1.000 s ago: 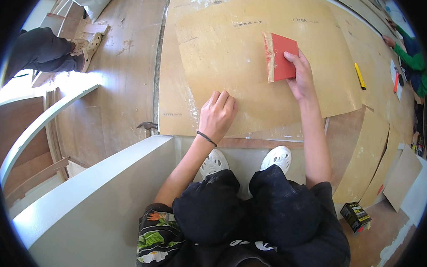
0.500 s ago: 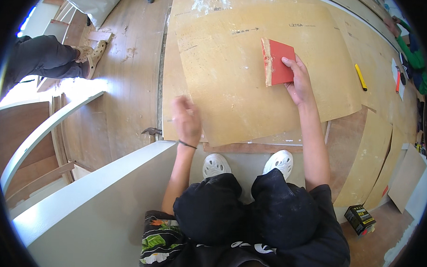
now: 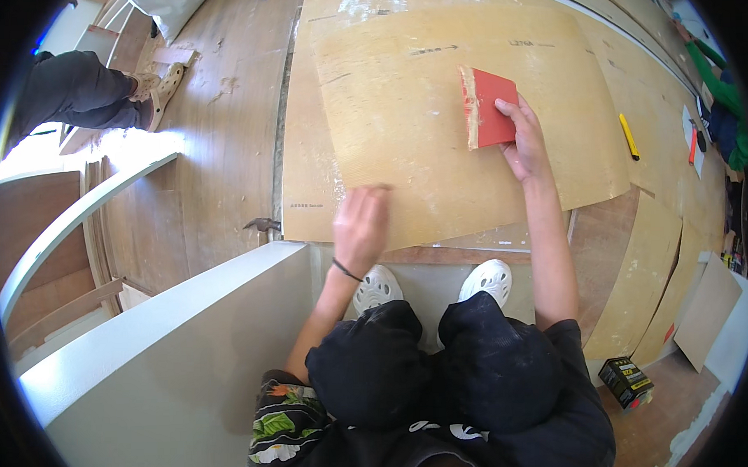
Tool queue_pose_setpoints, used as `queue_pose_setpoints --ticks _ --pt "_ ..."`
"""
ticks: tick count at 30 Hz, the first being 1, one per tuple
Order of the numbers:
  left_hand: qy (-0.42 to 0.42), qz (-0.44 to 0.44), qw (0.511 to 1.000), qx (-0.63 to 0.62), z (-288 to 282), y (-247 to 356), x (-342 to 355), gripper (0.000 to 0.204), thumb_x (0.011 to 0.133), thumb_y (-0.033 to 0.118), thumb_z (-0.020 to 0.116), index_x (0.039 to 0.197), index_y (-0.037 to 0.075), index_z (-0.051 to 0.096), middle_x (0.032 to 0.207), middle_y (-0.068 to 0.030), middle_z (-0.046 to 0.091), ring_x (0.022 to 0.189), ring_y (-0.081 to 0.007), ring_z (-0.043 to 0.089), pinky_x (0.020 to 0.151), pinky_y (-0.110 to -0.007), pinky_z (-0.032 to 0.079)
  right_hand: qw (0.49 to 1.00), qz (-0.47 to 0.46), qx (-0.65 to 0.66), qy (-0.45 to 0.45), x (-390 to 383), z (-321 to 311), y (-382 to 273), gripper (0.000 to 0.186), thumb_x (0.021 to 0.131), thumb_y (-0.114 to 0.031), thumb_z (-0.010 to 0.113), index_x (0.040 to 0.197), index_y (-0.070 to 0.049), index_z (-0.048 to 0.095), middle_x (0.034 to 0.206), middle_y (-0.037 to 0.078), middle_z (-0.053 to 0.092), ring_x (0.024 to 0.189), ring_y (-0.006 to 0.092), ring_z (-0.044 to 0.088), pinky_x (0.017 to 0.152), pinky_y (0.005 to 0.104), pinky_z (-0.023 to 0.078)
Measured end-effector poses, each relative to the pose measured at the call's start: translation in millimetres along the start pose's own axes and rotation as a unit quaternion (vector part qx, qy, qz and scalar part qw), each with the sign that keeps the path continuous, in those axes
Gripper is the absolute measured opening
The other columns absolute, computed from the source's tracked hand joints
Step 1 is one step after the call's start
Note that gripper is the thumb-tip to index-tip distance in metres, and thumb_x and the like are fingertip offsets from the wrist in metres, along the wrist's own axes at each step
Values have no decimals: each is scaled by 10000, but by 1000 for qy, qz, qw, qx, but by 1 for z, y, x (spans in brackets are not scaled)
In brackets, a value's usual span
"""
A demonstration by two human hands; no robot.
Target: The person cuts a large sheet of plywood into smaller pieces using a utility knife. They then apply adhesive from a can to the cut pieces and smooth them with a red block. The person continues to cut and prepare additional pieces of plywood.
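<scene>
A tan, white-scuffed sheet [image 3: 420, 141] covers the upper centre, with wood flooring [image 3: 215, 157] at upper left and a grey partition [image 3: 188, 347] at lower left. Right of centre, the right hand [image 3: 526, 146] has its fingers clamped on a red, rough-edged slab [image 3: 493, 114]. The left hand's [image 3: 361, 228] blurred fingers curl; I cannot tell their grip.

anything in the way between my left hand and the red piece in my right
Nothing visible: between your motion-blurred left hand and the red piece held in your right hand, only the tan sheet shows, lying underneath.
</scene>
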State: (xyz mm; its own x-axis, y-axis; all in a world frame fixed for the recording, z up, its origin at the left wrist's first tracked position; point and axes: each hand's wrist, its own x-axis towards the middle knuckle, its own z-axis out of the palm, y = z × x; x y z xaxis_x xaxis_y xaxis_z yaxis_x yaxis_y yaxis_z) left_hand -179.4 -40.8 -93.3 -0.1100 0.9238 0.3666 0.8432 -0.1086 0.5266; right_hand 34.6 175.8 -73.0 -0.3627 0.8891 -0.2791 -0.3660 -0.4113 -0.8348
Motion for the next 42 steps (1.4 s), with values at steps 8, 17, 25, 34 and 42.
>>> queue_pose_setpoints --ticks 8,17,25,34,42 --pt "-199 49 976 75 9 33 -7 955 790 498 743 1550 120 306 1645 -179 210 1529 -362 170 1197 -622 148 1000 5 18 9 1 -3 2 355 975 -134 580 1307 -15 539 1181 77 655 1043 149 658 924 325 559" --pt "-189 54 975 109 7 25 -12 953 738 389 793 1522 78 350 1612 -142 295 1476 -326 295 1200 -515 238 1000 6 -14 6 -1 1 -1 445 979 -142 565 1392 -4 475 1239 97 628 1094 157 643 956 338 544" --pt "-109 82 989 57 5 17 23 534 842 37 585 1362 -41 489 1166 -165 633 1084 -312 605 911 -398 519 999 -22 17 -24 0 -3 4 428 964 -138 597 1364 -16 506 1215 85 648 1065 149 656 937 325 552" --pt "-169 130 969 127 2 31 57 445 817 24 574 1255 -28 519 1000 -124 589 951 -272 593 811 -368 532 999 -3 36 -14 -5 -9 3 451 960 -162 618 1381 -48 501 1223 61 643 1080 134 649 920 320 563" --pt "-137 137 974 121 11 24 61 370 812 -16 637 1163 -4 522 878 -143 579 865 -313 607 724 -424 532 999 12 44 -14 -7 -8 -2 463 963 -179 617 1393 -57 493 1243 53 630 1087 128 643 919 311 563"
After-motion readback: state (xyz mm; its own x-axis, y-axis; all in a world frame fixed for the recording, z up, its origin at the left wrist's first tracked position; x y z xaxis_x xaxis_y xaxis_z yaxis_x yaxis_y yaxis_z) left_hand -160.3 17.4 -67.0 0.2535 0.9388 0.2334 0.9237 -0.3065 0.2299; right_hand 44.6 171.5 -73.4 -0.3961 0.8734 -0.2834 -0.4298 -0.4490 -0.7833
